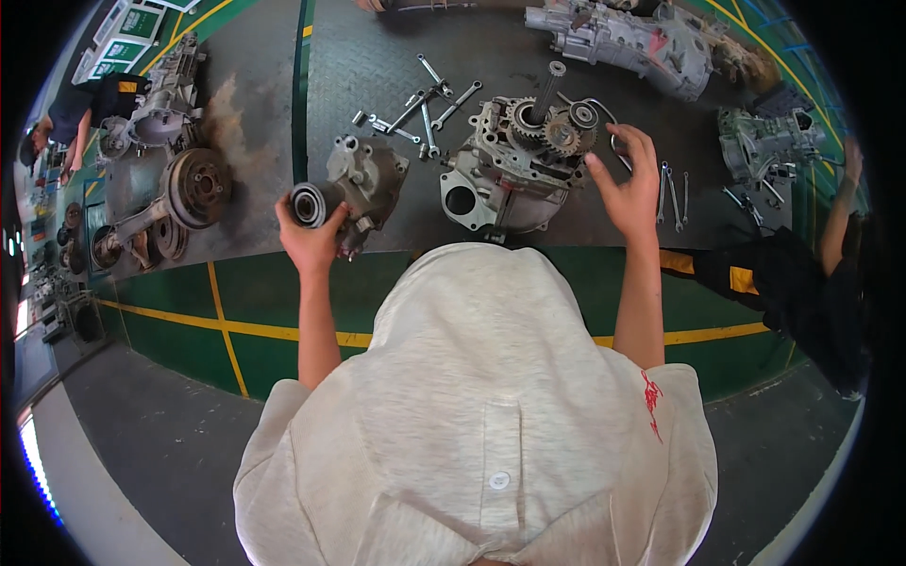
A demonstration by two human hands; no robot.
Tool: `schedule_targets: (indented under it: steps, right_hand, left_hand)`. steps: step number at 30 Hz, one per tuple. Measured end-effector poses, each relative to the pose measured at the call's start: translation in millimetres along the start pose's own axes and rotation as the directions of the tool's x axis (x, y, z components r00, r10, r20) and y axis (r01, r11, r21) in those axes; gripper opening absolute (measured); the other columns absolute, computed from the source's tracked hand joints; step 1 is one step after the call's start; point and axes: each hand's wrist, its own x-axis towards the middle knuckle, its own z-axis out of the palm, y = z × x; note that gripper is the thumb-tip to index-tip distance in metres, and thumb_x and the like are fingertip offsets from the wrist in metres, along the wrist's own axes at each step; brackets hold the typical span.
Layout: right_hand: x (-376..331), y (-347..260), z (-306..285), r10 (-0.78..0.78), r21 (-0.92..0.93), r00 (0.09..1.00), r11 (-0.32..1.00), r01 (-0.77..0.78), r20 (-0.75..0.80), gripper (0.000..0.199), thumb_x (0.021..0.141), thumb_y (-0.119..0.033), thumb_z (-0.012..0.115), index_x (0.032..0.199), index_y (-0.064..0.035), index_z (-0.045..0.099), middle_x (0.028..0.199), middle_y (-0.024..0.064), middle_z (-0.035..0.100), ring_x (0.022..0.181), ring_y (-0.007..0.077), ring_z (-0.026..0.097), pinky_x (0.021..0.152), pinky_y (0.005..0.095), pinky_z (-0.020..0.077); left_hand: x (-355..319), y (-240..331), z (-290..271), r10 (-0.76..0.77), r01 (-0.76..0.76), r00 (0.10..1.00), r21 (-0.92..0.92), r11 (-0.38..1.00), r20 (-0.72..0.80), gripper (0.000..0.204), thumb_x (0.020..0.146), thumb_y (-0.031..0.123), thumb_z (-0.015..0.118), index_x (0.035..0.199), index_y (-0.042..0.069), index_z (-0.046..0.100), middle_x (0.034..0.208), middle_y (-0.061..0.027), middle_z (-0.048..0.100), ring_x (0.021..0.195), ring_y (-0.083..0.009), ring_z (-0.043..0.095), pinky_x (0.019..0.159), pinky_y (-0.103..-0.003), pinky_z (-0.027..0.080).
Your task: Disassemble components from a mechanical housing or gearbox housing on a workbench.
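My left hand [311,240] grips the round end of a grey cast-metal gearbox housing [363,179], thumb and fingers on either side of its dark ring-shaped opening. The housing rests near the bench's front edge. To its right stands an opened gearbox [500,184] with exposed gears [566,132] on top and a toothed shaft [547,92] sticking up. My right hand [630,179] is raised just right of the gears, its thumb and fingers apart and curved. Close to those fingers is a curved shiny metal piece [618,149], partly hidden; no firm hold on it shows.
Several wrenches and sockets [425,108] lie behind the housing; more wrenches [673,196] lie right of my right hand. Transmissions [628,42] [769,141] sit at the back and right. An axle with a drum [196,187] occupies the left bench. People [793,292] [71,118] stand at both sides.
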Motion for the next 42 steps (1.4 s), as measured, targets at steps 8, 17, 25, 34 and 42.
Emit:
schedule_targets:
  steps: [8, 17, 25, 34, 42]
  right_hand:
    - [-19.3, -35.1, 2.9, -0.120, 0.052, 0.946, 0.988, 0.142, -0.301, 0.023, 0.081, -0.003, 0.076, 0.102, -0.0002, 0.067, 0.103, 0.0128, 0.066, 0.086, 0.0203, 0.062, 0.072, 0.0299, 0.0506]
    - [-17.7, -118.1, 184.9, 0.221, 0.215, 0.762, 0.879, -0.426, 0.608, 0.023, 0.088, -0.023, 0.068, 0.098, -0.0021, 0.071, 0.084, 0.0133, 0.071, 0.075, 0.0206, 0.067, 0.072, 0.0335, 0.0522]
    - [89.4, 35.1, 452.2, 0.853, -0.163, 0.518, 0.520, -0.838, 0.054, 0.051, 0.084, -0.041, 0.073, 0.108, 0.0036, 0.068, 0.118, 0.0273, 0.067, 0.114, 0.0375, 0.066, 0.098, 0.0443, 0.0515]
    - [137.5, 110.3, 497.2, 0.915, -0.315, 0.395, 0.399, -0.861, 0.080, 0.040, 0.085, -0.033, 0.073, 0.102, 0.0024, 0.073, 0.111, 0.0220, 0.071, 0.104, 0.0340, 0.071, 0.091, 0.0424, 0.0550]
    - [139.4, 66.8, 480.8, 0.732, -0.011, 0.681, 0.682, -0.732, 0.022, 0.017, 0.084, -0.018, 0.072, 0.089, -0.0013, 0.073, 0.087, 0.0204, 0.073, 0.085, 0.0367, 0.073, 0.076, 0.0438, 0.0558]
  left_hand:
    - [7.8, -21.0, 13.1, 0.014, -0.016, 0.999, -0.061, 0.998, -0.034, 0.079, 0.061, 0.023, 0.095, 0.124, 0.002, 0.052, 0.113, -0.0152, 0.066, 0.103, -0.0248, 0.064, 0.094, -0.037, 0.050]
    - [-13.1, -88.0, 43.1, -0.108, 0.095, 0.984, 0.096, 0.991, 0.143, 0.084, 0.059, 0.029, 0.093, 0.128, 0.004, 0.053, 0.113, -0.0203, 0.068, 0.107, -0.0362, 0.066, 0.091, -0.043, 0.052]
    - [-2.9, -129.7, 51.6, 0.029, -0.039, 0.969, 0.035, 0.999, 0.245, 0.080, 0.055, 0.025, 0.093, 0.123, 0.001, 0.058, 0.114, -0.0181, 0.065, 0.109, -0.0399, 0.060, 0.097, -0.047, 0.047]
    - [20.1, -151.8, 59.5, 0.089, -0.108, 0.947, 0.047, 0.993, 0.309, 0.079, 0.054, 0.024, 0.092, 0.122, 0.001, 0.059, 0.122, -0.0190, 0.064, 0.118, -0.0390, 0.058, 0.104, -0.048, 0.042]
    - [22.1, -147.7, 63.3, 0.218, -0.243, 0.897, 0.018, 0.970, 0.385, 0.083, 0.051, 0.020, 0.091, 0.125, 0.002, 0.056, 0.120, -0.0187, 0.063, 0.116, -0.0390, 0.058, 0.102, -0.047, 0.043]
